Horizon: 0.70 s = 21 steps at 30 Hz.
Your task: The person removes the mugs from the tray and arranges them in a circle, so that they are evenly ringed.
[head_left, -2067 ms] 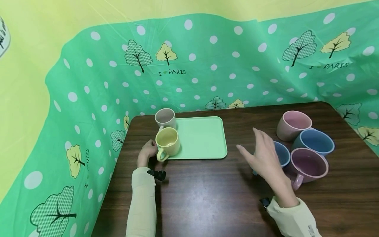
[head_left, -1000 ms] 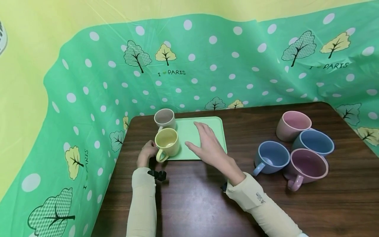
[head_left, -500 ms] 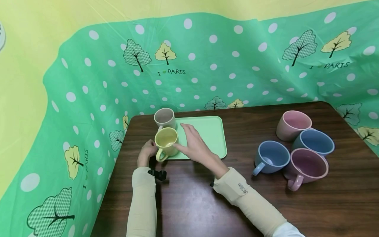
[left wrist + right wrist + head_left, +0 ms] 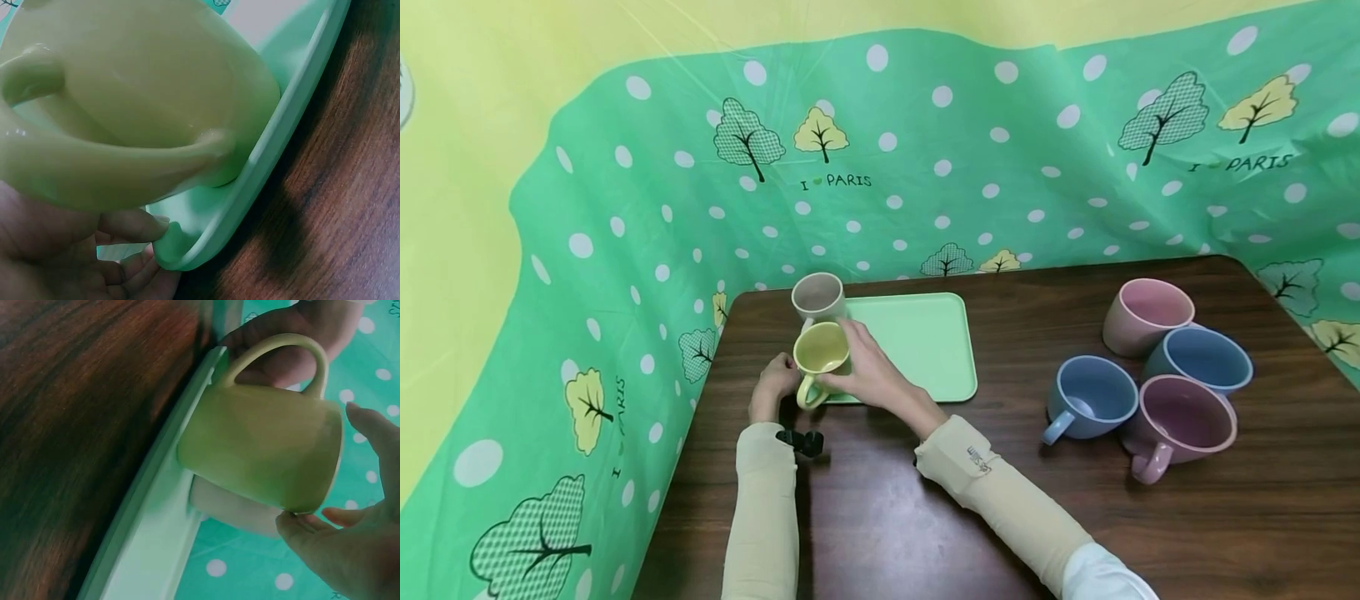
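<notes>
In the head view my left hand (image 4: 775, 381) is at the left end of a light green tray (image 4: 925, 350). The left wrist view shows its thumb and fingers pinching the corner of that tray (image 4: 181, 247). A yellow mug (image 4: 823, 343) stands on the tray's left part, its handle toward me. My right hand (image 4: 872, 364) reaches around the mug's right side; in the right wrist view its thumb (image 4: 375, 434) lies near the rim and its fingertips (image 4: 297, 525) are at the mug's other side. A greyish mug (image 4: 817, 296) stands just behind.
On the right of the dark wooden table (image 4: 910, 517) stand several mugs: a pink one (image 4: 1138, 321), a blue one (image 4: 1086, 408), another blue one (image 4: 1198, 367) and a purple one (image 4: 1180, 429). A green polka-dot cloth (image 4: 925, 150) hangs behind the table.
My right hand has swung left from beside the blue mug, across the tray, to the yellow mug. My left hand stays at the tray's end; the mugs stand where they were.
</notes>
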Each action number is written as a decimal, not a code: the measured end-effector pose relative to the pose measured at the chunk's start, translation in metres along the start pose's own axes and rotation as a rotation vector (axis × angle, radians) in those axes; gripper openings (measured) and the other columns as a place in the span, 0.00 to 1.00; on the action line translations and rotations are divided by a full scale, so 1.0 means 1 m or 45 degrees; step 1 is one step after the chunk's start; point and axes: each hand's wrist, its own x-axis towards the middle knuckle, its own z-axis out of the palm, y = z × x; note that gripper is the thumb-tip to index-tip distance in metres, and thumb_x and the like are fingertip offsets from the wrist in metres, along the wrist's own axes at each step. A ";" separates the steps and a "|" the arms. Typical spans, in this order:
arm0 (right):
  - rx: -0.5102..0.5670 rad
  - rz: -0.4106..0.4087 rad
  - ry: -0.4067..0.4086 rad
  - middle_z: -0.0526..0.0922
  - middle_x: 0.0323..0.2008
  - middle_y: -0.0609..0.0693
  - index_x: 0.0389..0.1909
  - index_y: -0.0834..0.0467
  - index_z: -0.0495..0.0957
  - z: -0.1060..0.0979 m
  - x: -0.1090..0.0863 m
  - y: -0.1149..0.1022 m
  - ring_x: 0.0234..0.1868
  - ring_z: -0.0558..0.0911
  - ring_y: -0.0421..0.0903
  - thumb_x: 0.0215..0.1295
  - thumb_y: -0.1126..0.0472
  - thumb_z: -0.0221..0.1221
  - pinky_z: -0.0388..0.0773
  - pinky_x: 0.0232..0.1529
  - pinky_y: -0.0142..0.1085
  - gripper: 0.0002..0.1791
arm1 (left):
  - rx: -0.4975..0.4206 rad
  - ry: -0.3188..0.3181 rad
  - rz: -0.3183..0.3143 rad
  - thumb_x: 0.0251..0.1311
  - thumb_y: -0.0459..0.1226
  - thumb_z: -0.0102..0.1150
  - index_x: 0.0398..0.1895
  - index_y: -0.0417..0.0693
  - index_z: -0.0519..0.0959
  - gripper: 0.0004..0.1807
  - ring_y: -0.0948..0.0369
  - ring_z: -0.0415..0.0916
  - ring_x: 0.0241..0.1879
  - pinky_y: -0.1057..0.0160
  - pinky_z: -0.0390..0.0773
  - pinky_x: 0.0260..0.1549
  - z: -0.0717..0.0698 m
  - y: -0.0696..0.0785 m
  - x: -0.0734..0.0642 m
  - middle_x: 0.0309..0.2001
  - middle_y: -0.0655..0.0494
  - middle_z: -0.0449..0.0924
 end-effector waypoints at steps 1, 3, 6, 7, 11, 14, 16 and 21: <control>-0.009 0.003 -0.014 0.58 0.69 0.58 0.72 0.60 0.50 0.001 0.001 0.001 0.63 0.69 0.54 0.52 0.50 0.70 0.69 0.60 0.47 0.53 | 0.002 0.000 0.002 0.56 0.36 0.43 0.33 0.44 0.68 0.05 0.52 0.69 0.39 0.61 0.67 0.35 0.000 0.000 0.000 0.35 0.48 0.71; -0.014 0.004 -0.039 0.57 0.69 0.59 0.73 0.61 0.49 0.002 0.005 0.002 0.62 0.69 0.55 0.51 0.50 0.70 0.69 0.60 0.48 0.54 | 0.006 0.000 0.005 0.56 0.36 0.43 0.33 0.44 0.68 0.05 0.52 0.69 0.39 0.61 0.67 0.35 0.000 -0.001 0.001 0.35 0.48 0.71; -0.018 0.006 -0.083 0.56 0.69 0.59 0.73 0.62 0.47 0.002 0.010 0.004 0.62 0.70 0.56 0.51 0.50 0.70 0.70 0.59 0.48 0.55 | 0.012 0.000 0.011 0.56 0.36 0.43 0.33 0.44 0.68 0.05 0.51 0.69 0.39 0.60 0.68 0.35 0.000 -0.001 0.001 0.35 0.47 0.71; -0.017 0.009 -0.101 0.57 0.69 0.59 0.73 0.62 0.47 0.002 0.012 0.005 0.61 0.70 0.57 0.51 0.50 0.70 0.70 0.59 0.49 0.56 | 0.011 0.000 0.013 0.56 0.36 0.43 0.33 0.44 0.68 0.05 0.51 0.69 0.39 0.60 0.68 0.36 0.000 -0.001 0.001 0.35 0.47 0.72; 0.005 0.019 -0.175 0.58 0.68 0.59 0.74 0.60 0.43 0.001 0.019 0.009 0.61 0.70 0.57 0.49 0.50 0.71 0.72 0.57 0.49 0.59 | 0.014 0.001 0.021 0.57 0.36 0.42 0.33 0.43 0.68 0.06 0.50 0.70 0.40 0.59 0.69 0.37 0.000 -0.001 0.001 0.36 0.46 0.72; 0.026 0.024 -0.208 0.59 0.68 0.60 0.75 0.59 0.42 0.000 0.021 0.011 0.62 0.70 0.58 0.48 0.50 0.72 0.71 0.57 0.49 0.60 | 0.023 -0.003 0.025 0.58 0.37 0.41 0.34 0.43 0.69 0.07 0.50 0.70 0.40 0.58 0.70 0.38 0.000 0.000 0.001 0.36 0.46 0.73; 0.018 0.029 -0.213 0.58 0.69 0.59 0.75 0.60 0.43 -0.001 0.022 0.012 0.63 0.69 0.58 0.48 0.49 0.72 0.71 0.58 0.49 0.61 | 0.027 -0.012 0.022 0.59 0.37 0.41 0.34 0.43 0.69 0.07 0.50 0.70 0.40 0.57 0.70 0.39 -0.001 0.000 0.001 0.37 0.46 0.73; -0.043 0.061 -0.189 0.56 0.71 0.57 0.74 0.59 0.46 -0.003 0.019 0.011 0.63 0.69 0.55 0.46 0.44 0.72 0.70 0.59 0.50 0.61 | 0.019 -0.027 0.010 0.59 0.37 0.42 0.36 0.43 0.69 0.07 0.51 0.70 0.41 0.58 0.69 0.39 -0.001 0.000 0.002 0.39 0.46 0.73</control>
